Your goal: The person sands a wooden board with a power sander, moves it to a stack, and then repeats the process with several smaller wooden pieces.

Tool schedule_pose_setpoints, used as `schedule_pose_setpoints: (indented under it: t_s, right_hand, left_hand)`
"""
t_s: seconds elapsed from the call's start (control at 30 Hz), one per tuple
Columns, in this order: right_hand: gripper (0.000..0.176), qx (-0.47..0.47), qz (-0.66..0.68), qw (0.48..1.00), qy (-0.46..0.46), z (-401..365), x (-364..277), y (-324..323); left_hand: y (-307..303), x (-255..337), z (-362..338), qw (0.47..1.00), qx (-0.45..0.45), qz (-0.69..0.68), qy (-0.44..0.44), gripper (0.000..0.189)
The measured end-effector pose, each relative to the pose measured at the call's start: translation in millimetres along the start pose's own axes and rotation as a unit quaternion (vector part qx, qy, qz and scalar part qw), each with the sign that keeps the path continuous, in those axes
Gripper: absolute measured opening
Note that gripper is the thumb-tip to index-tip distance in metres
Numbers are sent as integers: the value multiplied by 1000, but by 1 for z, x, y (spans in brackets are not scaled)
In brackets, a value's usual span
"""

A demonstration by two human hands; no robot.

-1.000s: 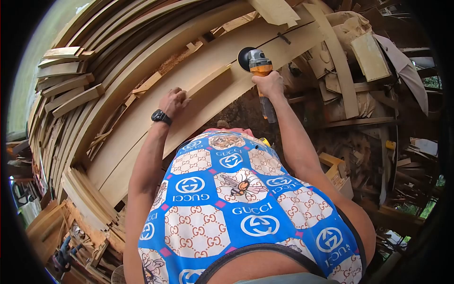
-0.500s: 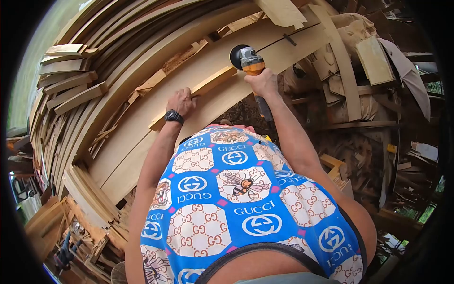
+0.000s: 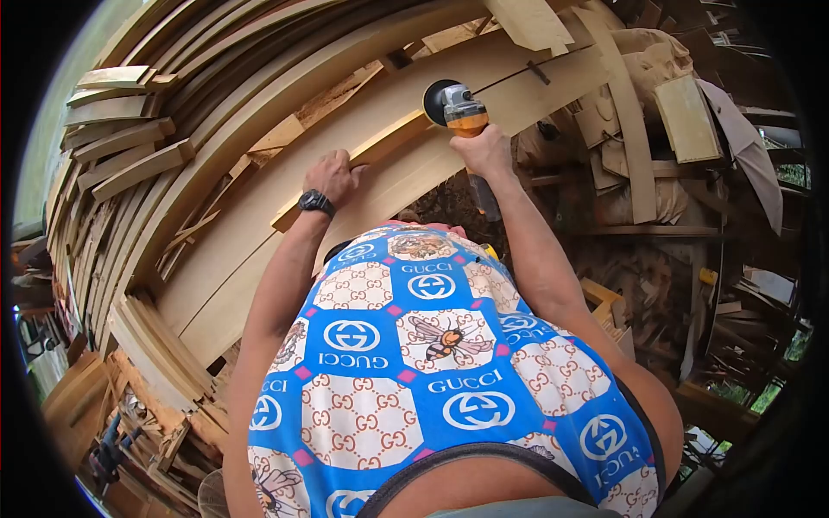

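Note:
My right hand [image 3: 484, 151] is wrapped round the body of an orange and grey angle grinder [image 3: 464, 110]. Its dark round disc [image 3: 438, 101] is at the far right end of a narrow wooden strip [image 3: 393, 138]. That strip lies slantwise on wide pale boards [image 3: 224, 255], which have a dark seam between them. With a black watch [image 3: 316, 202] on the wrist, my left hand [image 3: 332, 179] grips the strip near its middle, thumb on the near side. Part of the strip is hidden under that hand.
Long planks [image 3: 199, 151] are stacked beyond the boards on the left, with short wood blocks [image 3: 142, 177] on top. A thin dark rod [image 3: 501, 78] lies on the boards past the grinder. Scraps and a stuffed sack [image 3: 649, 56] lie to the right.
The view has shifted slightly. The grinder's disc still meets the strip's far end, and my left hand keeps its hold on the strip.

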State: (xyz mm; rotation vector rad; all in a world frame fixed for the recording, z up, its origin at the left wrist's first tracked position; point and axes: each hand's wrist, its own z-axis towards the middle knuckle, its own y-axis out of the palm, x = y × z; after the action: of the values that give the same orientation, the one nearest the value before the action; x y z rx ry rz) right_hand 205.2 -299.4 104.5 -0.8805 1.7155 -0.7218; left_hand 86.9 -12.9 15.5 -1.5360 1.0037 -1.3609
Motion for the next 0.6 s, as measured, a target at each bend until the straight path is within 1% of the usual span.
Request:
schedule_pose_setpoints:
  t_s: [0.17, 0.23, 0.27, 0.33, 0.43, 0.53, 0.6]
  right_hand:
    - [54, 15, -8, 1000, 8, 8, 6, 3]
    - [50, 58, -36, 998, -1, 11, 8, 3]
    - [50, 59, -35, 998, 0, 11, 9, 2]
    - [52, -3, 5, 1000, 10, 5, 0, -6]
    - [52, -16, 17, 1000, -1, 3, -2, 1]
    - [52, 6, -19, 1000, -12, 3, -5, 2]
    - [52, 20, -19, 1000, -12, 5, -2, -2]
  left_hand:
    - [-1, -3, 0, 1000, -1, -4, 0, 46]
    - [1, -3, 0, 1000, -1, -3, 3, 46]
    - [1, -3, 0, 1000, -1, -2, 2, 46]
    - [1, -2, 1, 1000, -1, 0, 3, 46]
    - [0, -1, 2, 1000, -5, -2, 2, 46]
    - [-3, -1, 1, 1000, -7, 1, -1, 46]
    - [-3, -1, 0, 1000, -12, 3, 0, 46]
